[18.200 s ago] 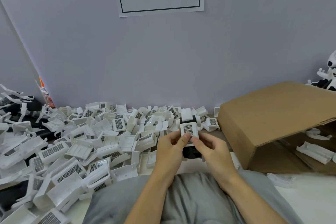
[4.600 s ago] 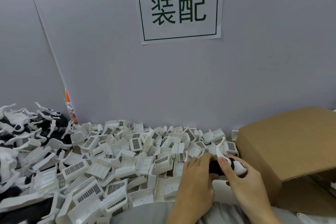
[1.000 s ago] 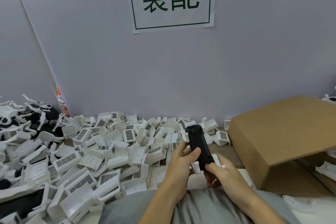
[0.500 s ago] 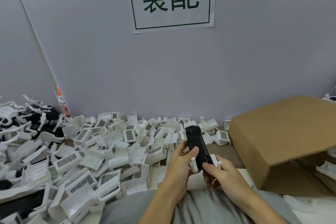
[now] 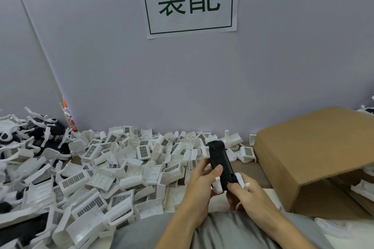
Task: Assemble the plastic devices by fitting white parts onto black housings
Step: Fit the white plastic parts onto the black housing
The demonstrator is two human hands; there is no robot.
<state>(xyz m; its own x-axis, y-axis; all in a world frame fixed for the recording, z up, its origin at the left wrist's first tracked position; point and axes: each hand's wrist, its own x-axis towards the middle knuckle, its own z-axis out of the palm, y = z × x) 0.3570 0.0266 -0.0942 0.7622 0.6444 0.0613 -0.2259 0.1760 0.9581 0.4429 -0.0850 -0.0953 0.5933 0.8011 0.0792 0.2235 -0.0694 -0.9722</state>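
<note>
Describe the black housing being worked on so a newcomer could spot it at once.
Start at the cardboard box on the right, then look just left of it, above the person's lap. There the left hand and right hand hold the black housing upright between them. It is the only long black piece there, with white parts at its lower end, against a pile of loose white grilles.

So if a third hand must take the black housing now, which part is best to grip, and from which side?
Grip the free upper end of the black housing by its long flat sides, coming from above. The hands and a white part cover its lower half.
</note>
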